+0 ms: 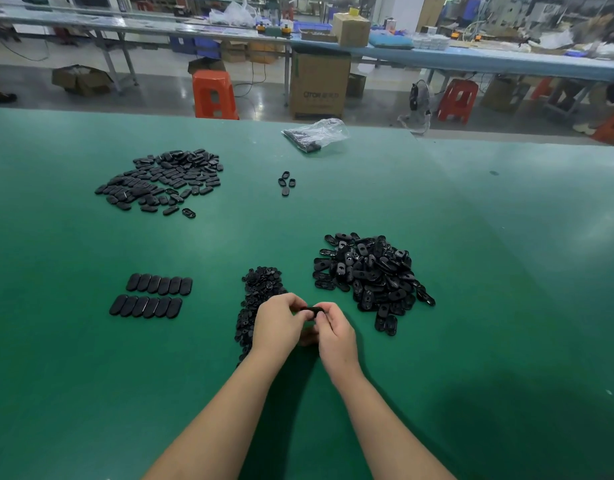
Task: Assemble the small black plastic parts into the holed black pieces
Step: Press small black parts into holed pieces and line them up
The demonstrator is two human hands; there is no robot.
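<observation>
Green worktop (91,375), factory benches behind. Holed piece (312,310) pinched between left hand (278,323) and right hand (335,332), raised for pressing-in. Inserts (260,285) and holed pile (371,275) kept just beside hands for short reach. Done rows (153,295) parked left.

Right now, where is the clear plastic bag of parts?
In the head view, the clear plastic bag lies at the far edge of the green table, right of centre, just beyond the four loose black pieces.
</observation>
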